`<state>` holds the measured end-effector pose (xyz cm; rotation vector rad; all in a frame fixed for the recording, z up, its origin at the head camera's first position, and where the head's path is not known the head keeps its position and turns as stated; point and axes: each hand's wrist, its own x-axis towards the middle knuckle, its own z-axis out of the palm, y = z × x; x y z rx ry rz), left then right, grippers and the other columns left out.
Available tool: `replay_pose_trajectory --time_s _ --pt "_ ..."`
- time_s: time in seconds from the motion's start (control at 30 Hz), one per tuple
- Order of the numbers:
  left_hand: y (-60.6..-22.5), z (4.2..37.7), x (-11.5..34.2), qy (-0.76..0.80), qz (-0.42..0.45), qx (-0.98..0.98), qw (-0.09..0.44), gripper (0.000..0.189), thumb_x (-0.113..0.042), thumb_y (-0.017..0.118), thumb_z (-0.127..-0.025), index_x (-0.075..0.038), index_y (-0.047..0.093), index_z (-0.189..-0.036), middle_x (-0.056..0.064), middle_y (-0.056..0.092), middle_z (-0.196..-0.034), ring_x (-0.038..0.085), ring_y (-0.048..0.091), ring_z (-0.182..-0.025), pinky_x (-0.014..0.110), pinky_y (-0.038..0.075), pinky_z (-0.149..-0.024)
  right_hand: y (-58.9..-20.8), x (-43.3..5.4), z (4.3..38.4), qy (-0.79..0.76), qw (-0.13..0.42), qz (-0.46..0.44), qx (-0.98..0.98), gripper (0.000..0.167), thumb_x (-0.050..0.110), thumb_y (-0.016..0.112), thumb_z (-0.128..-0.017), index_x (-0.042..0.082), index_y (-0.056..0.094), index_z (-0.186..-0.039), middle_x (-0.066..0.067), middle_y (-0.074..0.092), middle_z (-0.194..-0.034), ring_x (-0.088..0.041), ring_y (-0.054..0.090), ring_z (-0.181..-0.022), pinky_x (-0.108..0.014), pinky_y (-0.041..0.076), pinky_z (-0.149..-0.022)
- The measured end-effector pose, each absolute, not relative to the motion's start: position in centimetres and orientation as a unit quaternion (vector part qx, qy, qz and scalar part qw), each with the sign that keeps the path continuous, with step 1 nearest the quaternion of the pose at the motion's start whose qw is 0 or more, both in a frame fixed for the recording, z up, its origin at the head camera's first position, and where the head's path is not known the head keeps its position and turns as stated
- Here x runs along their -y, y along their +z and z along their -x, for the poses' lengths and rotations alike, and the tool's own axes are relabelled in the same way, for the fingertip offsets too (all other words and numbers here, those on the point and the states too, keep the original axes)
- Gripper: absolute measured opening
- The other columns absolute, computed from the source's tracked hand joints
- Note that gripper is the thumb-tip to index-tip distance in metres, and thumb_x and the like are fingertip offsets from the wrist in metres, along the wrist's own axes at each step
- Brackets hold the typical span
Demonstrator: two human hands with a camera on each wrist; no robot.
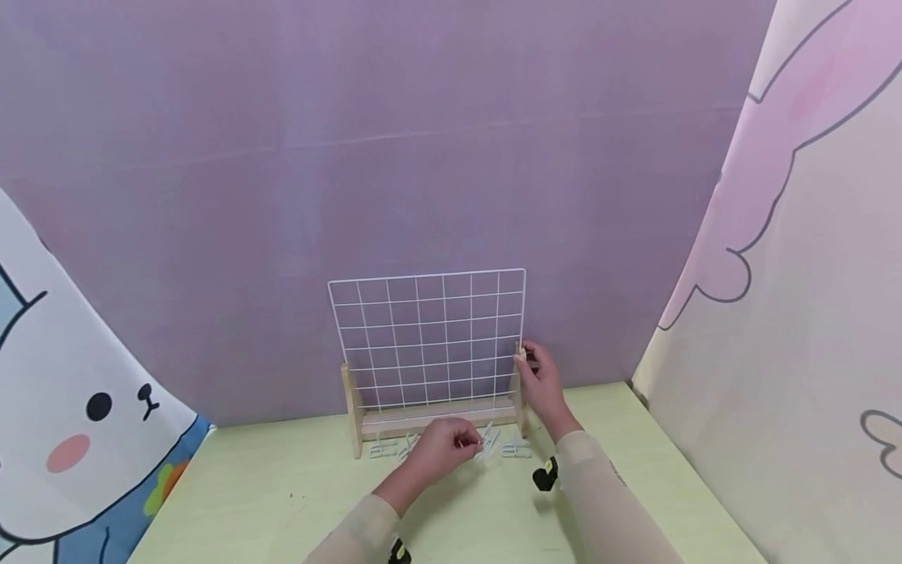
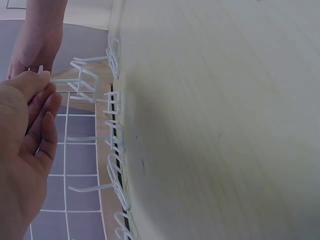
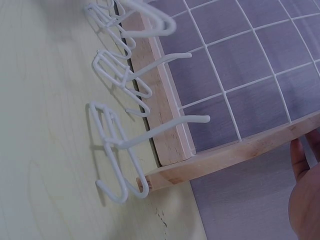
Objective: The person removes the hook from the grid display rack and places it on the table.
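My left hand (image 1: 438, 453) pinches a white wire hook (image 2: 84, 82) between thumb and fingers, in front of the stand's lower right part. My right hand (image 1: 544, 385) holds the upper end of the right wooden upright (image 1: 517, 392), thumb in front; part of its grip is hidden. A white wire grid (image 1: 430, 337) stands upright in the wooden base (image 1: 437, 413), between the two uprights. Several more white wire hooks lie in a row along the front of the base; one hook (image 3: 117, 150) is near the right upright, another (image 1: 384, 449) near the left.
The stand rests on a pale wood-grain table (image 1: 282, 486). Close behind rises a purple backdrop (image 1: 423, 157). Panels with cartoon drawings flank the table, a white character (image 1: 92, 439) on the left and a pink shape (image 1: 747, 204) on the right.
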<state>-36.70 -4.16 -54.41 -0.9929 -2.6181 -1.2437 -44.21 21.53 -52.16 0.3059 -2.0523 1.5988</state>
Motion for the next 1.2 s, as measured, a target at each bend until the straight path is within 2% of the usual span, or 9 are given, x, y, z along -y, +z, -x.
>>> replay_pose_trajectory --time_s 0.43,0.63,0.87,1.07,1.2 --pt "-55.5 37.2 4.3 -0.399 0.330 0.855 0.024 0.009 -0.010 0.084 -0.099 -0.017 0.081 -0.095 -0.016 0.072 -0.087 -0.003 0.063 -0.078 0.021 0.058 -0.072 -52.3 -21.5 44.3 0.588 0.262 -0.114 0.757 0.030 0.012 0.065 -0.113 0.005 0.063 -0.143 -0.015 0.065 -0.131 -0.024 0.062 -0.112 -0.024 0.055 -0.088" --pt "-56.1 37.5 4.3 -0.395 0.334 0.855 0.017 0.008 -0.010 0.084 -0.099 -0.016 0.081 -0.095 -0.016 0.071 -0.088 -0.003 0.063 -0.078 0.020 0.058 -0.072 -52.3 -21.5 44.2 0.591 0.259 -0.116 0.755 0.032 0.014 0.065 -0.114 0.005 0.064 -0.144 -0.017 0.065 -0.133 -0.028 0.063 -0.114 -0.023 0.054 -0.089" --pt "-56.6 37.7 4.4 -0.391 0.336 0.857 0.011 0.008 -0.010 0.085 -0.098 -0.016 0.081 -0.096 -0.016 0.070 -0.087 -0.003 0.062 -0.078 0.020 0.058 -0.073 -52.3 -21.4 44.2 0.589 0.252 -0.114 0.759 0.032 0.016 0.064 -0.114 0.007 0.062 -0.145 -0.014 0.064 -0.133 -0.027 0.062 -0.115 -0.024 0.054 -0.089" --pt "-56.9 37.8 4.4 -0.381 0.336 0.861 0.015 0.008 -0.009 0.086 -0.098 -0.015 0.081 -0.096 -0.015 0.070 -0.088 -0.003 0.063 -0.078 0.020 0.058 -0.073 -52.2 -21.0 44.2 0.586 0.266 -0.108 0.758 0.035 0.008 0.060 -0.115 -0.004 0.059 -0.147 -0.025 0.063 -0.133 -0.034 0.062 -0.114 -0.020 0.053 -0.085" --pt "-57.2 38.1 4.2 -0.373 0.338 0.864 0.019 0.007 -0.009 0.086 -0.098 -0.014 0.082 -0.096 -0.015 0.070 -0.088 -0.003 0.063 -0.078 0.019 0.058 -0.073 -52.3 -21.1 44.3 0.591 0.267 -0.108 0.754 0.036 0.008 0.061 -0.114 -0.005 0.059 -0.148 -0.028 0.062 -0.133 -0.039 0.062 -0.114 -0.019 0.052 -0.084"
